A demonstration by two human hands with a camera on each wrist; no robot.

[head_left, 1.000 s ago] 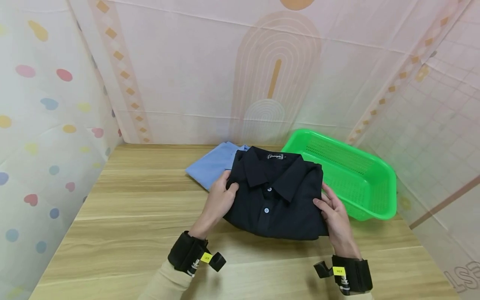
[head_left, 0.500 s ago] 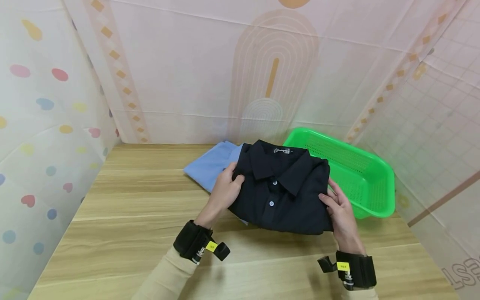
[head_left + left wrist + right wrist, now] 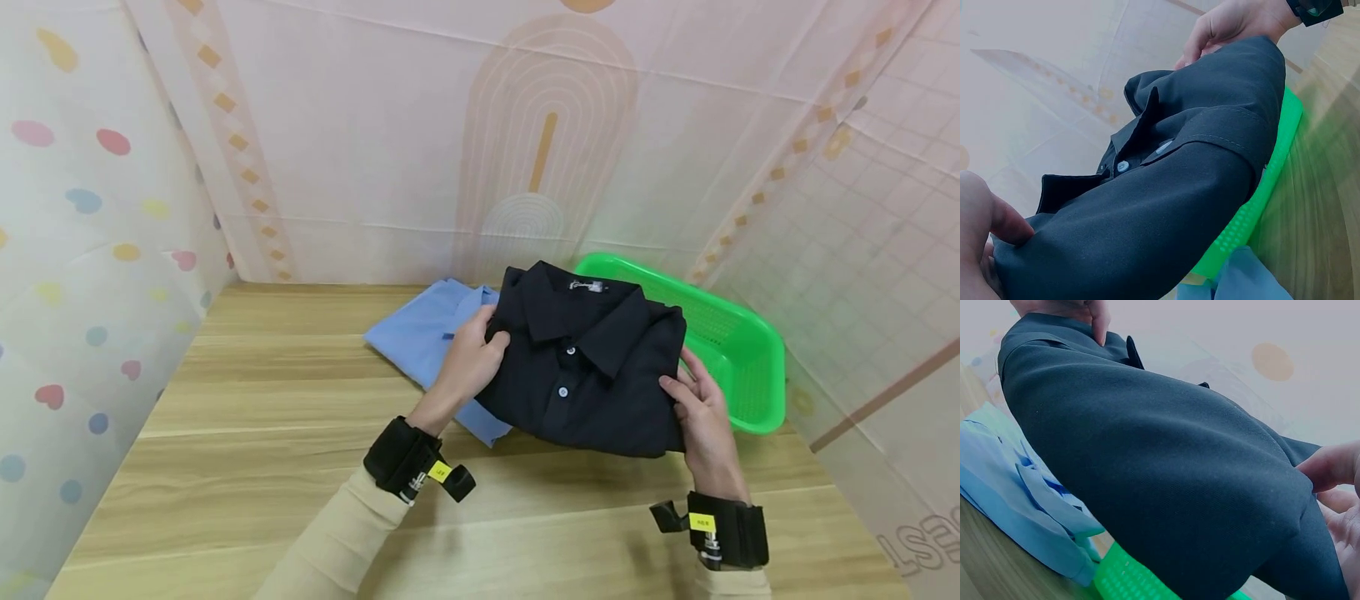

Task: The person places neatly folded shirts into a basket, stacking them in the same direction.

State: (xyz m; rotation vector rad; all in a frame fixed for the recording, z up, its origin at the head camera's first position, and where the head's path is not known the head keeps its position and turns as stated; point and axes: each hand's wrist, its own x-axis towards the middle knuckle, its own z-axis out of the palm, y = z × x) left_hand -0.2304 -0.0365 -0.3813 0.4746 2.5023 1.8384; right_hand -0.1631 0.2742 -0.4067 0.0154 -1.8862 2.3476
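Observation:
A folded black collared shirt [image 3: 600, 408] with pale buttons is held up off the table between both hands. My left hand [image 3: 472, 354] pinches its left edge, the thumb on the front of the cloth. On the opposite edge, my right hand [image 3: 703, 408] pinches the shirt the same way, thumb in front. In the left wrist view the shirt [image 3: 1147, 212] sags at its lower edge, above the green basket. Behind and left of it, a folded light blue shirt [image 3: 412, 329] lies on the table, partly covered by the black shirt and my left hand.
A green plastic basket [image 3: 768, 367] with perforated walls stands at the back right, partly hidden by the black shirt. The wooden table [image 3: 247, 433] meets patterned cloth walls [image 3: 360, 150] at the back and sides. Black camera straps [image 3: 727, 529] wrap both wrists.
Both hands have carried the black shirt to the right and slightly up, over part of the basket. More of the light blue shirt now shows.

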